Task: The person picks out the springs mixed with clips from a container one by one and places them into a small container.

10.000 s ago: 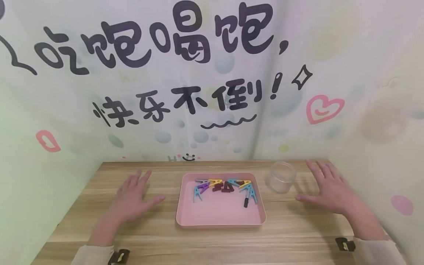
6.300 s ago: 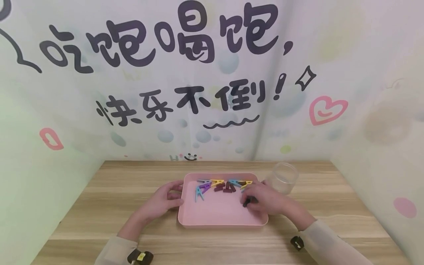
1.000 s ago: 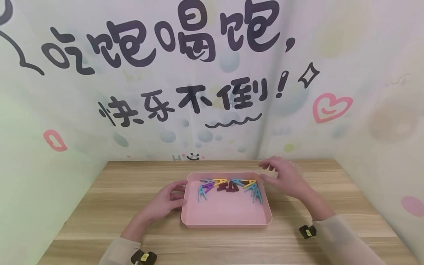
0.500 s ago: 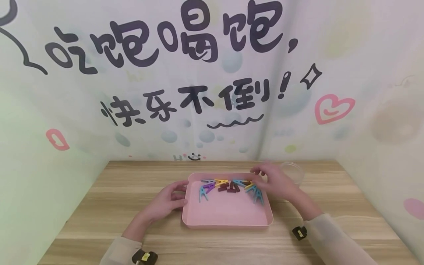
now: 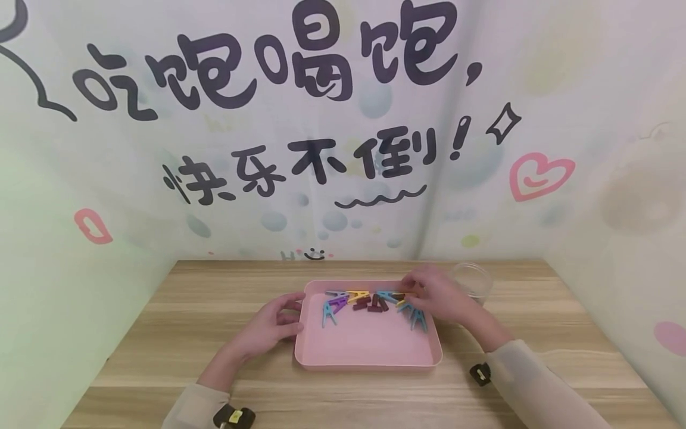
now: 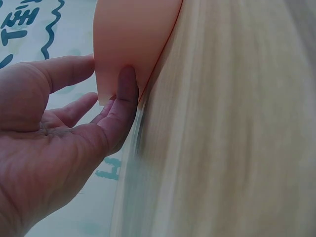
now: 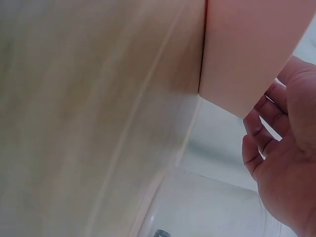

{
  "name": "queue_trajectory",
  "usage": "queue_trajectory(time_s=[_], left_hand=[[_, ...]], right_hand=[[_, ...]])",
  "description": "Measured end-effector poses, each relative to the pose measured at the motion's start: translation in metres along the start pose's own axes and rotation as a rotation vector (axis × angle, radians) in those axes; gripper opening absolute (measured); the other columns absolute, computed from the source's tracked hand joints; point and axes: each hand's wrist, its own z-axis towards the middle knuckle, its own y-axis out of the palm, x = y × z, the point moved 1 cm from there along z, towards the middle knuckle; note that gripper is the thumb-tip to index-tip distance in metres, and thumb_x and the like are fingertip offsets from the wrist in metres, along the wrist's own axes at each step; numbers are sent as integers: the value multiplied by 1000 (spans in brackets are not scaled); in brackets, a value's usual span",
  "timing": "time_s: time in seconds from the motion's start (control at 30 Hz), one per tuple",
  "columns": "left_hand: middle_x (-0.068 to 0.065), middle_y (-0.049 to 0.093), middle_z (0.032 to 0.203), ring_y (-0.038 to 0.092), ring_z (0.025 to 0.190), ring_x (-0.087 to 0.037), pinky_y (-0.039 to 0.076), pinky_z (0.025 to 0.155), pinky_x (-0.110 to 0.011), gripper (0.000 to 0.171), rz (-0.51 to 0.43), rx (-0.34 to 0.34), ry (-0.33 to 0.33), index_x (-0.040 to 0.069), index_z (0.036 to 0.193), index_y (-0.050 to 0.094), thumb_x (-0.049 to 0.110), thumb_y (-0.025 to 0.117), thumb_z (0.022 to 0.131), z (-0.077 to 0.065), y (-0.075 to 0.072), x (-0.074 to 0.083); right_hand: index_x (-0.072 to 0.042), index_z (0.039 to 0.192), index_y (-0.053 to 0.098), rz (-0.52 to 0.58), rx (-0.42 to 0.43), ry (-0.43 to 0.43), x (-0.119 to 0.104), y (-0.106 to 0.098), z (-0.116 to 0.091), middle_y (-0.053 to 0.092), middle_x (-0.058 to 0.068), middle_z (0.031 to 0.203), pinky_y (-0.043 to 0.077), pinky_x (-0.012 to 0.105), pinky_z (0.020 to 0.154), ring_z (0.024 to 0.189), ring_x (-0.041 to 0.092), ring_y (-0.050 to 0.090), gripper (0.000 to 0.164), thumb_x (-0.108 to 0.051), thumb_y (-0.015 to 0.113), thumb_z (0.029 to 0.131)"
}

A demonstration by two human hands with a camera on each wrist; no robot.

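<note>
Two hands work at the pink tray (image 5: 370,347), lower centre of the head view, on the wooden surface (image 5: 348,396). The right hand (image 5: 438,295) has come down and left within the last half second; its fingers are now over the tray's upper right corner, by a partly covered yellow peg (image 5: 401,302). Whether that grip has taken anything cannot be told. The black piece seen earlier near the tray's right wall is gone; the dark red pieces (image 5: 374,308) remain at the tray's upper middle, the blue pegs (image 5: 417,319) at its right. The clear jar (image 5: 471,279) stands just beyond the right hand. The left hand (image 5: 272,325) has not moved from the left wall.

Left wrist view: thumb on the outer wall, another finger at the rim, a light grip on the tray, judged as steadying.

Right wrist view: fingertips are hidden behind the tray wall, upper right. A small dark object (image 7: 161,233) shows through the jar, bottom edge. Judged: probably the missing piece, so one transfer appears complete.
</note>
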Motion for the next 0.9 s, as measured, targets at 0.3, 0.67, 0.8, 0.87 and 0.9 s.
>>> queue_trajectory(time_s=[0.3, 0.67, 0.8, 0.87, 0.9], left_hand=[[-28, 49, 147, 62, 126, -42, 61, 98, -41, 65, -2, -2, 4, -3, 159, 39, -2, 67, 101, 0, 0, 0], [-30, 48, 147, 61, 126, -43, 62, 96, -40, 66, -27, -8, 16, -5, 159, 37, -4, 67, 101, 1, 0, -3], [-29, 48, 147, 62, 126, -42, 62, 97, -39, 65, -19, -12, 15, -5, 160, 37, -3, 66, 101, 1, -1, -3], [-29, 48, 147, 62, 126, -41, 62, 97, -39, 65, -19, -13, 14, -5, 160, 37, -2, 66, 102, 1, -1, -3], [-29, 48, 147, 62, 126, -41, 62, 97, -39, 65, -18, -14, 14, -5, 160, 37, -2, 66, 102, 1, -1, -3]], right_hand=[[-13, 109, 79, -158, -35, -21, 3, 9, 6, 74, -4, 104, 53, 51, 95, 104, 23, 62, 21, -18, 85, 89], [-16, 107, 80, -225, -57, -8, -2, 11, 7, 73, -5, 103, 44, 48, 89, 104, 24, 58, 19, -21, 87, 90], [-17, 106, 80, -248, -63, -15, -4, 11, 7, 73, -6, 102, 44, 46, 87, 101, 22, 57, 16, -21, 86, 91], [-17, 105, 80, -255, -66, -15, -4, 11, 8, 73, -6, 101, 43, 44, 85, 100, 21, 56, 15, -22, 86, 92], [-18, 105, 81, -257, -67, -14, -4, 11, 8, 72, -6, 100, 42, 44, 84, 99, 21, 56, 15, -22, 85, 92]])
